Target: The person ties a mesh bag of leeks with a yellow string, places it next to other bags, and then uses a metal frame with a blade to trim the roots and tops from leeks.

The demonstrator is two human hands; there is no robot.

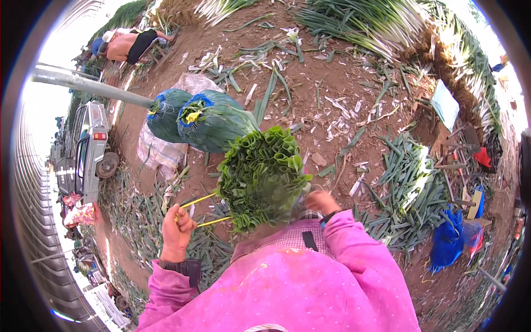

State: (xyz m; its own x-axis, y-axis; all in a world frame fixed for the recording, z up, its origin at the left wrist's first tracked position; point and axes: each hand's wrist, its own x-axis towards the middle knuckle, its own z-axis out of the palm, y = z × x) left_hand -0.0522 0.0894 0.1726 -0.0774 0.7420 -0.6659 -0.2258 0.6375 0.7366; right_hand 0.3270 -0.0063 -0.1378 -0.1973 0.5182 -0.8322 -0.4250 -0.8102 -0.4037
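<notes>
My left hand (177, 228) is closed in a fist around a yellow cord (213, 222). Two strands of the cord run taut from the fist to the left side of a large upright bundle of green onions (259, 174). The bundle stands right in front of my body, its cut leaf ends facing up. At the bundle's right side is my right hand (322, 202), fingers curled and slightly blurred; what they grip is hidden. Just beyond lie two netted bundles of green onions (213, 119), with blue mesh round their ends.
A pale sack (160, 146) lies under the netted bundles, and a metal pole (91, 84) slants in from the left. Loose leaves (406, 188) are heaped at right, near blue netting (448, 240). Onion piles (365, 25) line the back. A pickup (88, 146) and a bent-over person (130, 47) are at left.
</notes>
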